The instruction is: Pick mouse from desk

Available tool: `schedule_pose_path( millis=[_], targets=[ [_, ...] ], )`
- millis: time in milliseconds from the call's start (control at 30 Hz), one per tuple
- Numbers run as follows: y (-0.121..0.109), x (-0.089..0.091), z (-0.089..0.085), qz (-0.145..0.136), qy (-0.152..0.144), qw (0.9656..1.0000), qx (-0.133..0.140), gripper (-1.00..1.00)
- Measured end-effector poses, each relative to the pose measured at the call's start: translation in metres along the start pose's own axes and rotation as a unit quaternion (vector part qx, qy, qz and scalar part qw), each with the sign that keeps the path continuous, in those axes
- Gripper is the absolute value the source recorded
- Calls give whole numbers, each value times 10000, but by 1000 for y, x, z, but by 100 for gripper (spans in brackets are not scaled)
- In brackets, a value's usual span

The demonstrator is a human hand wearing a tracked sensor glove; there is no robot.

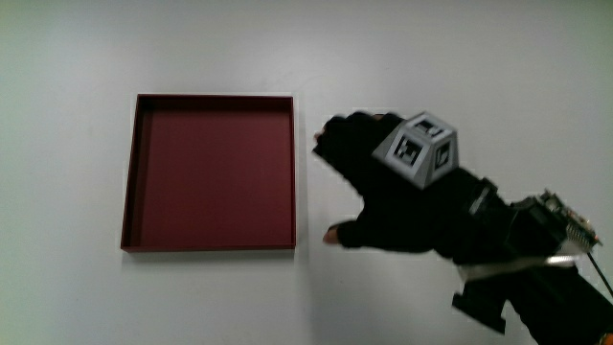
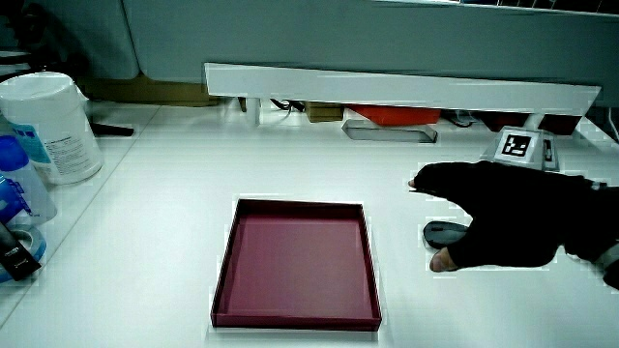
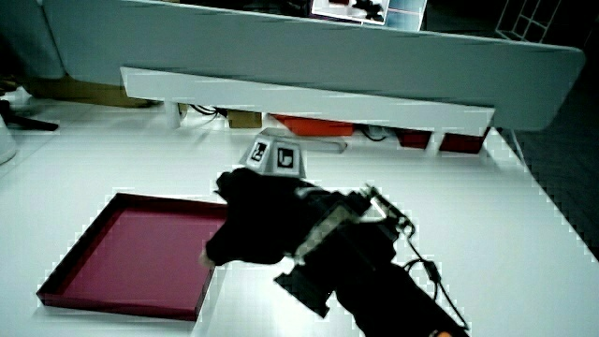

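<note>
A dark grey mouse (image 2: 442,232) lies on the white desk beside the dark red tray (image 1: 211,172). Only a side view shows it, peeking out under the palm between thumb and fingers. The hand (image 1: 383,192) in its black glove hovers low over the mouse, fingers spread forward and thumb held out toward the person, grasping nothing. The main view hides the mouse fully under the hand. In both side views the hand (image 2: 493,217) (image 3: 262,220) sits next to the tray (image 2: 295,256) (image 3: 131,253), which holds nothing.
A white tub (image 2: 53,126) and a blue bottle (image 2: 14,193) stand at the table's edge, away from the tray. A low white shelf (image 2: 387,87) runs along the partition, with a red item (image 2: 392,114) and cables under it.
</note>
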Motion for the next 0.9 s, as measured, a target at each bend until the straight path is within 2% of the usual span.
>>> schedule_pose_path(
  millis=[33, 67, 100, 133, 200, 267, 400, 467, 733, 833, 900],
  targets=[
    [6, 13, -2, -186, 14, 9998, 25, 0],
    [7, 16, 1, -217, 56, 9997, 14, 0],
    [9, 22, 2, -310, 293, 9991, -72, 0],
    [9, 23, 6, -348, 408, 9985, -70, 0],
    [15, 39, 5, -556, 456, 9974, -41, 0],
    [19, 49, 7, -682, 638, 9956, -71, 0],
    [24, 65, 9, -940, 762, 9926, -90, 0],
    [28, 77, 6, -1135, 833, 9900, -76, 0],
    [42, 108, -8, -1566, 929, 9832, -138, 0],
    [47, 119, -16, -1709, 1004, 9799, -234, 0],
    [50, 128, -24, -1864, 1050, 9763, -316, 0]
  ],
)
